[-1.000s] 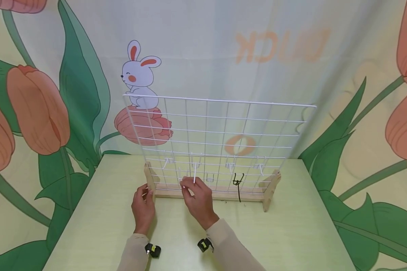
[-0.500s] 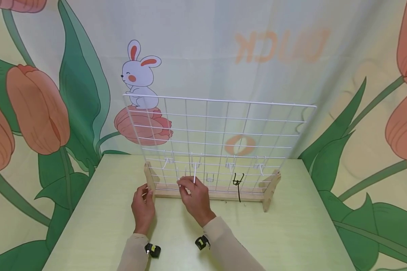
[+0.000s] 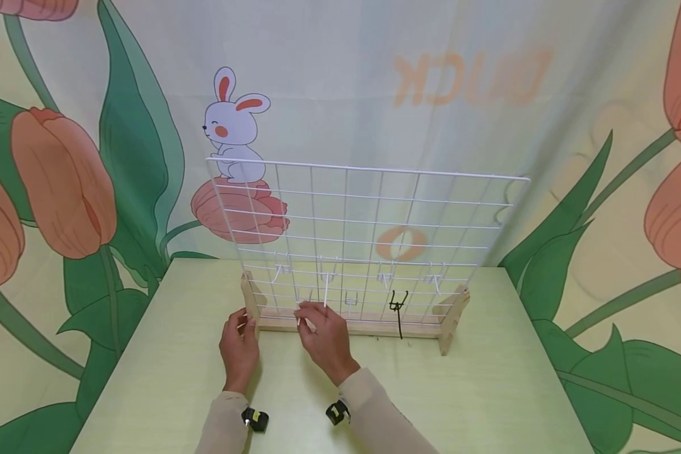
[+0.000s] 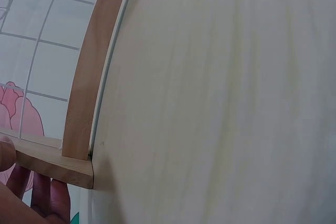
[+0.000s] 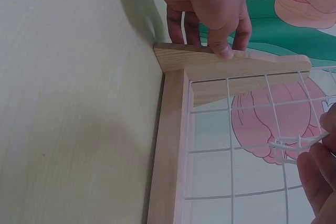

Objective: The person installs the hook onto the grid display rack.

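My left hand (image 3: 239, 353) grips the left wooden end piece (image 3: 251, 295) of a stand that holds up a white wire grid (image 3: 346, 222). Seen from the right wrist, its thumb lies on one face of that end piece (image 5: 226, 60), with the other fingers behind it. A white wire hook (image 5: 294, 145) is pinched between the thumb and fingers of my right hand (image 3: 327, 340), low on the grid's left half. The hook's wire end is at the grid bars; whether it is seated on them I cannot tell. My right fingers cover the hook's front end.
Several white hooks (image 3: 386, 277) hang along a bar above. A black hook (image 3: 397, 306) hangs at the lower right, and another white hook (image 3: 351, 299) is just right of my right hand. A wooden base bar (image 3: 369, 328) joins the end pieces on the pale table (image 3: 505, 391).
My right hand has shifted slightly left, then a little down, carrying the white hook lower against the grid. The left hand stays on the end piece.
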Motion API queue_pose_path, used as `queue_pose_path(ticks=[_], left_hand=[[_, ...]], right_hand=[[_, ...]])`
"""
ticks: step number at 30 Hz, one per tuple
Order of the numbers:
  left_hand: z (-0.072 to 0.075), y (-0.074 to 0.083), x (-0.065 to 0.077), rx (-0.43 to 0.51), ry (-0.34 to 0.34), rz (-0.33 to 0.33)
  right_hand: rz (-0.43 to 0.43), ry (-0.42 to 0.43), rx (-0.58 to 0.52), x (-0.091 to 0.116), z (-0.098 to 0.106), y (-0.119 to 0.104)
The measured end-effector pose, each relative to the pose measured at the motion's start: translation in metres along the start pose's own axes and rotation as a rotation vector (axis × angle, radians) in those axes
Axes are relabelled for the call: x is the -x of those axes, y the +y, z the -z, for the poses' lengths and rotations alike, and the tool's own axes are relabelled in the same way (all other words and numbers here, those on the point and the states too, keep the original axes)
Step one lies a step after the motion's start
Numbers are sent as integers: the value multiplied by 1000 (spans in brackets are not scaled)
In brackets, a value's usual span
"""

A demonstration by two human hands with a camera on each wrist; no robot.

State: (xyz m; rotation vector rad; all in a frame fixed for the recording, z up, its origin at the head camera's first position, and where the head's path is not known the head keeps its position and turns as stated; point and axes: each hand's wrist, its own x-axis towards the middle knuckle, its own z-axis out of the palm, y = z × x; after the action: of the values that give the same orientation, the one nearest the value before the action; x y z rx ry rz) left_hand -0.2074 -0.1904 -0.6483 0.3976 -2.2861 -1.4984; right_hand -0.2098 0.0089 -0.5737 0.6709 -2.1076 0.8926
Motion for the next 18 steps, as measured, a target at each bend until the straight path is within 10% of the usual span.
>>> queue_pose_path(ticks=[18], left_hand=[[0, -2, 0, 0, -2, -1]], right_hand=[[-11, -17, -2, 17, 3, 2]])
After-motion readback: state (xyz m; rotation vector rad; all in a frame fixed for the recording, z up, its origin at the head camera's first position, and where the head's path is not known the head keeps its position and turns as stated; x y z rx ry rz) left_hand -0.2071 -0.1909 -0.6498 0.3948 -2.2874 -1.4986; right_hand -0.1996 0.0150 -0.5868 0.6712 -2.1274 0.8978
